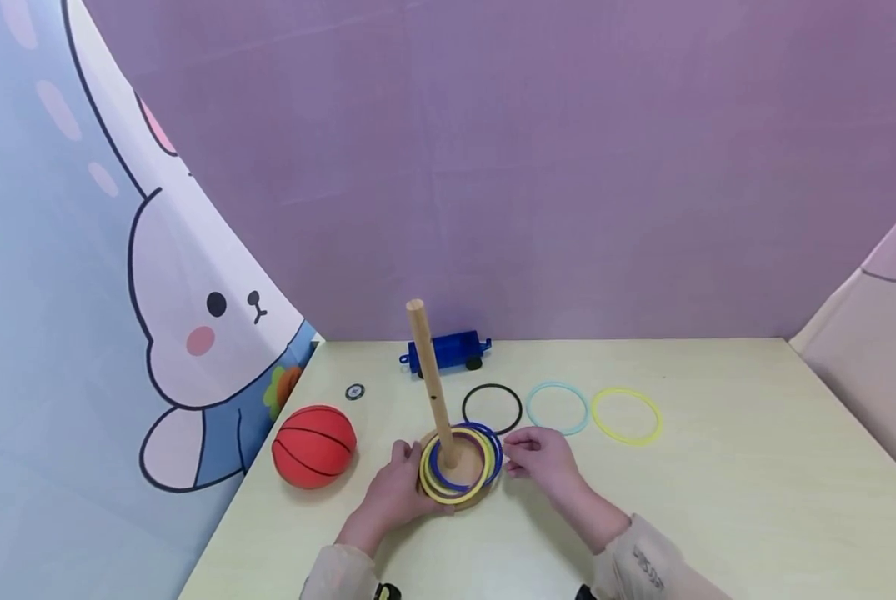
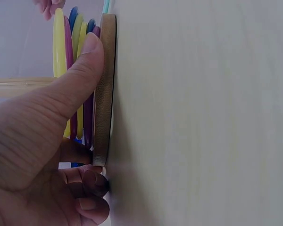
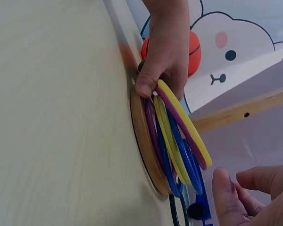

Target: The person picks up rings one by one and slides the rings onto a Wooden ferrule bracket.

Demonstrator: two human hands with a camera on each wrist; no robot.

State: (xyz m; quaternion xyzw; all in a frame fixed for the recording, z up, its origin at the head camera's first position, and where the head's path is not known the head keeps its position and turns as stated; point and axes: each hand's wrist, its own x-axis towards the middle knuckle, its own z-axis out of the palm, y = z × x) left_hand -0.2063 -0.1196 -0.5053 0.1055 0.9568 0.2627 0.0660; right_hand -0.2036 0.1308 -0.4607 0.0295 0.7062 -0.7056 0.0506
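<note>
- Base, a round pale-wood disc (image 2: 106, 94), lies flat on the pale wood-grain table (image 1: 755, 467), its upright wooden peg (image 1: 431, 375) rising through the rings
- Left hand (image 1: 398, 492) grasps the base edge; right hand (image 1: 543, 458) is released, just beside the stack
- Thin round plastic-looking rings, yellow (image 3: 187, 117), blue (image 1: 501, 454) and purple (image 2: 88, 122), encircle the peg off-centre
- Technique, in my judgement: hold the base down by its rim, left fingers clear of ring edges; pinch a single ring at the free right side; level travel along the peg should avoid binding
- Head view alone shows a loose thin yellow plastic-looking ring (image 1: 661, 417), flat on the table
- Left wrist view, side-on, shows a purple ring next to the base, unclear from above
- Right wrist view shows right thumb and index apart, and upper rings fanning outward
</note>
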